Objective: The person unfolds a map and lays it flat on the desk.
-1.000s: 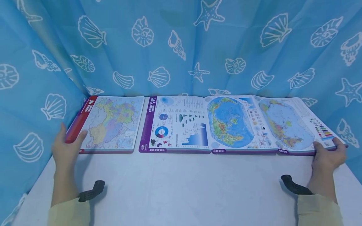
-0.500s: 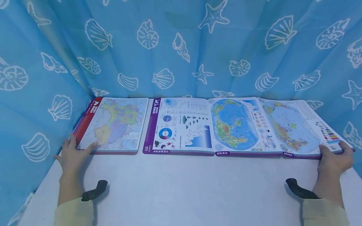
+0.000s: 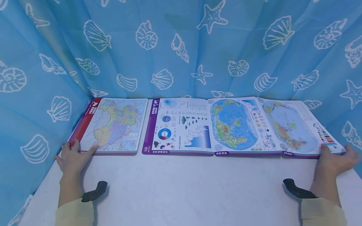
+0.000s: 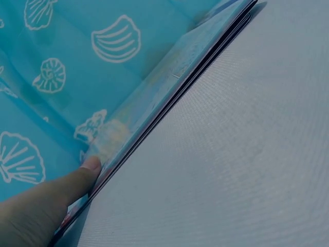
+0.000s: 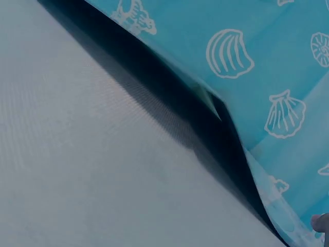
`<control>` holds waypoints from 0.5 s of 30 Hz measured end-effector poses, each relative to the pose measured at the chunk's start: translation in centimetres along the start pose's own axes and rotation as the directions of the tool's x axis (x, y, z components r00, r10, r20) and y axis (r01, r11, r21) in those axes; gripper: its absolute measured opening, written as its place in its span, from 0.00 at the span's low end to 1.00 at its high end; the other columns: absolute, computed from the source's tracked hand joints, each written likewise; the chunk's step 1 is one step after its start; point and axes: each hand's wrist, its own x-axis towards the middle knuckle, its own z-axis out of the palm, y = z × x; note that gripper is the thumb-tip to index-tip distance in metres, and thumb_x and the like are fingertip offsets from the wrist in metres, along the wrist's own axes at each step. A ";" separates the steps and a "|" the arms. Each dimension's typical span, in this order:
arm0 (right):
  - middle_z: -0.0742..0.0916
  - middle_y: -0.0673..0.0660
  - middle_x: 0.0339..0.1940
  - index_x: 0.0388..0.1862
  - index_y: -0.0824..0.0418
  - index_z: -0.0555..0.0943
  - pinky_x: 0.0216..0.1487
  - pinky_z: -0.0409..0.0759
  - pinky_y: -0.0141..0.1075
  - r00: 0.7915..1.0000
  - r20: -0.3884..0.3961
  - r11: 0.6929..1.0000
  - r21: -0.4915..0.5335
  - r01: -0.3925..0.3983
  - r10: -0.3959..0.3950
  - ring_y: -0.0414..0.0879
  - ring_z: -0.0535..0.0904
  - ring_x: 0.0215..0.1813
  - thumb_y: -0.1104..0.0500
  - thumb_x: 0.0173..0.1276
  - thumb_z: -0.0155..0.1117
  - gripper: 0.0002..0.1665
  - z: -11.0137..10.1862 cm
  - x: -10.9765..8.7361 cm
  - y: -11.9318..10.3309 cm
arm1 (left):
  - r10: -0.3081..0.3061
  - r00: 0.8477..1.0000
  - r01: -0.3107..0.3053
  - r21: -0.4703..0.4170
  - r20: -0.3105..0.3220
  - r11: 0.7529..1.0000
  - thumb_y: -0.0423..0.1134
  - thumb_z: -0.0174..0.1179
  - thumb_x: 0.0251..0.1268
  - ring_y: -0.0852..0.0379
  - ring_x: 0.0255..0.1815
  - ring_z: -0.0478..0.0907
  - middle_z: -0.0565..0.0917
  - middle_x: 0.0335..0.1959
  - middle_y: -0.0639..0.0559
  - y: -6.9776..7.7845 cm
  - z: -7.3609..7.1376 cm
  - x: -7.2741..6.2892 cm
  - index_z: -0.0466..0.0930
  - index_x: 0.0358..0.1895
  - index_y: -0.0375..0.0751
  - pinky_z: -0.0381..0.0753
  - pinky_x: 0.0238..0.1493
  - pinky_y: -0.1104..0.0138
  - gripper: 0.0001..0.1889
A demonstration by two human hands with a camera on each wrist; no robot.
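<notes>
L hand (image 3: 74, 158), fingers spread & thumb held apart, rests at near-left corner of the red-edged map (image 3: 111, 125); thumb lies on its near edge. L wrist cam shows that edge as several thin layers, thumb on top. R hand (image 3: 335, 160) is at near-right corner of the purple-edged map (image 3: 234, 125), thumb at near edge, other fingers blurred past the corner; can't tell if it's clamped on the sheet or just touching. R wrist cam gets only a fingertip, btm R.

Both maps lie side by side on the white tbl (image 3: 192, 188), narrow gap btwn, far edges by the blue curtain (image 3: 161, 56) w/ white shells & starfish. Purple one's opened to 3 panels: L has charts, mid & R each have an oval world map.
</notes>
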 end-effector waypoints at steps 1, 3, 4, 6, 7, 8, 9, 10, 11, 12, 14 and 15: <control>0.45 0.44 0.77 0.74 0.36 0.49 0.75 0.37 0.30 1.000 -0.008 0.999 -0.030 0.018 -0.018 0.40 0.37 0.77 0.44 0.69 0.53 0.38 0.1 0.0 0.0 | -0.001 1.000 0.001 0.003 0.002 1.000 0.62 0.55 0.59 0.28 0.72 0.28 0.35 0.71 0.24 0.1 0.0 0.0 0.34 0.74 0.34 0.19 0.65 0.36 0.53; 0.44 0.45 0.77 0.74 0.36 0.49 0.76 0.34 0.35 0.998 -0.007 0.994 -0.092 0.063 -0.064 0.42 0.35 0.77 0.41 0.69 0.51 0.38 0.2 -0.1 0.2 | -0.003 1.000 0.003 0.009 0.002 1.000 0.62 0.55 0.59 0.28 0.72 0.28 0.35 0.71 0.24 0.1 -0.1 -0.1 0.34 0.74 0.34 0.19 0.65 0.36 0.53; 0.44 0.46 0.77 0.74 0.37 0.49 0.76 0.34 0.37 0.996 0.003 0.989 -0.116 0.087 -0.088 0.43 0.35 0.77 0.39 0.69 0.51 0.39 0.2 -0.2 0.3 | -0.002 1.000 0.002 0.011 0.001 1.000 0.62 0.55 0.59 0.28 0.72 0.28 0.35 0.72 0.24 0.1 -0.1 -0.1 0.34 0.74 0.35 0.19 0.65 0.36 0.53; 0.45 0.48 0.77 0.75 0.39 0.48 0.77 0.34 0.42 0.990 0.033 0.977 -0.161 0.142 -0.139 0.45 0.35 0.76 0.38 0.68 0.50 0.40 0.3 -0.3 0.4 | 0.004 1.000 -0.004 0.015 -0.002 1.000 0.62 0.54 0.59 0.28 0.72 0.28 0.35 0.72 0.24 0.1 0.0 -0.1 0.34 0.74 0.34 0.19 0.65 0.36 0.53; 0.45 0.48 0.77 0.75 0.38 0.47 0.77 0.34 0.43 0.987 0.060 0.973 -0.166 0.159 -0.150 0.45 0.35 0.76 0.38 0.68 0.49 0.40 0.3 -0.3 0.4 | 0.008 1.000 -0.008 0.016 -0.003 1.000 0.63 0.54 0.59 0.28 0.72 0.28 0.35 0.72 0.24 0.1 0.0 -0.1 0.34 0.74 0.34 0.19 0.65 0.36 0.53; 0.45 0.48 0.77 0.75 0.39 0.48 0.77 0.34 0.43 0.983 0.080 0.970 -0.162 0.179 -0.168 0.45 0.35 0.76 0.38 0.68 0.50 0.41 0.4 -0.3 0.4 | 0.009 1.000 -0.009 0.015 -0.005 1.000 0.63 0.54 0.59 0.28 0.72 0.28 0.35 0.72 0.24 0.1 0.0 -0.1 0.34 0.74 0.34 0.19 0.65 0.36 0.53; 0.45 0.49 0.78 0.76 0.39 0.47 0.77 0.34 0.43 0.979 0.100 0.968 -0.163 0.193 -0.179 0.45 0.35 0.76 0.38 0.68 0.49 0.41 0.5 -0.4 0.4 | 0.009 1.000 -0.009 0.011 -0.006 1.000 0.63 0.54 0.59 0.28 0.72 0.28 0.35 0.72 0.24 0.0 0.0 -0.1 0.34 0.74 0.34 0.19 0.65 0.36 0.53; 0.45 0.49 0.78 0.76 0.40 0.47 0.77 0.35 0.43 0.976 0.115 0.967 -0.157 0.201 -0.185 0.45 0.35 0.77 0.38 0.68 0.50 0.41 0.6 -0.4 0.4 | 0.009 1.000 -0.009 0.009 -0.007 1.000 0.63 0.54 0.59 0.28 0.73 0.28 0.35 0.72 0.24 0.0 0.0 -0.1 0.34 0.74 0.34 0.19 0.65 0.36 0.53; 0.45 0.48 0.78 0.76 0.39 0.47 0.77 0.35 0.43 0.974 0.130 0.967 -0.151 0.203 -0.185 0.45 0.35 0.77 0.37 0.68 0.50 0.42 0.7 -0.5 0.3 | 0.009 1.000 -0.009 0.007 -0.010 1.000 0.63 0.54 0.59 0.28 0.73 0.28 0.35 0.72 0.24 0.0 0.0 -0.1 0.35 0.74 0.35 0.19 0.65 0.36 0.53; 0.46 0.48 0.78 0.76 0.39 0.48 0.77 0.36 0.42 0.972 0.139 0.968 -0.144 0.208 -0.188 0.45 0.36 0.77 0.37 0.67 0.51 0.42 0.8 -0.6 0.2 | 0.010 1.000 -0.010 0.007 -0.013 1.000 0.63 0.54 0.59 0.29 0.73 0.28 0.35 0.72 0.24 0.0 0.1 -0.1 0.35 0.74 0.35 0.19 0.65 0.36 0.53; 0.45 0.47 0.78 0.75 0.37 0.47 0.77 0.36 0.41 0.969 0.174 0.973 -0.120 0.196 -0.174 0.44 0.35 0.77 0.36 0.66 0.52 0.43 0.9 -0.8 -0.1 | 0.012 1.000 -0.012 0.004 -0.022 1.000 0.63 0.54 0.59 0.29 0.73 0.28 0.36 0.72 0.25 0.0 0.1 -0.1 0.35 0.74 0.35 0.19 0.66 0.36 0.53; 0.44 0.46 0.78 0.75 0.36 0.46 0.77 0.36 0.41 0.967 0.192 0.976 -0.109 0.190 -0.167 0.43 0.35 0.77 0.35 0.66 0.52 0.43 0.9 -1.0 -0.2 | 0.015 1.000 -0.015 0.003 -0.026 1.000 0.62 0.55 0.59 0.29 0.73 0.28 0.36 0.72 0.25 0.0 0.1 -0.1 0.35 0.74 0.35 0.19 0.66 0.36 0.53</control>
